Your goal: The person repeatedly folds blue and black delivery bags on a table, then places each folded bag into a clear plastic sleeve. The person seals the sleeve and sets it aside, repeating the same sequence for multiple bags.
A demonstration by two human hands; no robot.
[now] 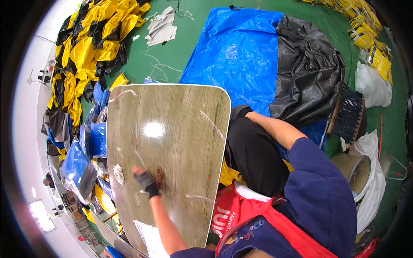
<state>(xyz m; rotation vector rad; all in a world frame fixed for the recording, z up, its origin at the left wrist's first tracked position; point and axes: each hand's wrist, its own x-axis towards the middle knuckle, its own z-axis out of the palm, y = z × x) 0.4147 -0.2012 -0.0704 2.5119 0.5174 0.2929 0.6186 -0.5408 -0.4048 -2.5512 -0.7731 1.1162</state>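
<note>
My left hand [146, 182], in a dark grey fingerless glove, is over a wood-grain tabletop [185, 142]. Its fingers are blurred and bunched near a thin pale strand [139, 155]; whether they grip it is unclear. Beside this hand lie a reddish-brown clump [159, 176] and a small white bundle of cord [118, 174]. My right hand [240, 112], also gloved, is down beside my black-trousered knee, at the edge of a blue tarp sheet [241, 51]. Its fingers are mostly hidden.
Black sheeting [305, 69] adjoins the blue tarp on the green floor. Yellow and black sheeting [86, 51] is heaped at far left, with plastic-wrapped blue packs [77, 165] nearer the table. A white sack [372, 85] and a round drum-like container [355, 172] stand at right.
</note>
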